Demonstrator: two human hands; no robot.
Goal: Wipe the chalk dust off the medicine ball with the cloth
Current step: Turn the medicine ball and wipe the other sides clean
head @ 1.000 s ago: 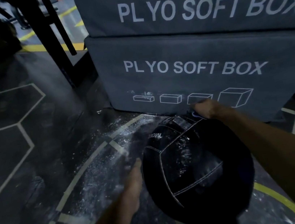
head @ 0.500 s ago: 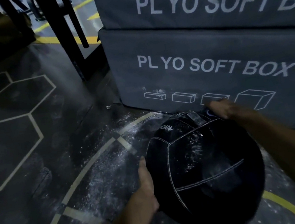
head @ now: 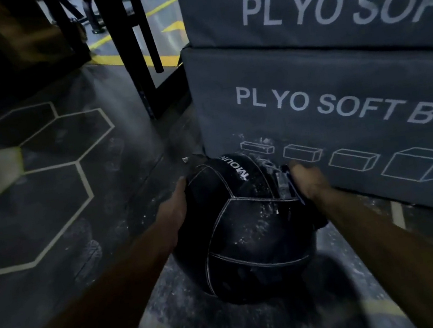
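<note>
Ball: a black medicine ball (head: 247, 231) with pale seams sits on the floor, just in front of the lower box and touching or nearly touching its bottom edge; white lettering shows on the ball's top panel.
Chalk: white dust (head: 262, 218) speckles the ball's upper right panel; more lies scattered on the floor around the ball.
Left hand: the left hand (head: 175, 207) lies flat against the ball's left side, fingers straight and together, pointing away from the person.
Right hand: the right hand (head: 307, 181) is on the ball's upper right side, fingers bent over a cloth and pressing it to the ball.
Cloth: a dark cloth (head: 289, 185), dusted pale along its edge, is trapped between the right hand and the ball; a fold seems to hang down the ball's right side, though it is too dark to be sure.
Lower box: a grey soft box (head: 343, 123) printed "PLYO SOFT BOX", with outlined block drawings just behind the ball.
Upper box: a second grey box (head: 312, 0) with the same lettering is stacked on the lower box.
Floor: dark floor (head: 104, 202) with pale hexagon lines left of the ball.
Frame: black metal legs (head: 135, 47) stand left of the boxes, well behind the ball.
</note>
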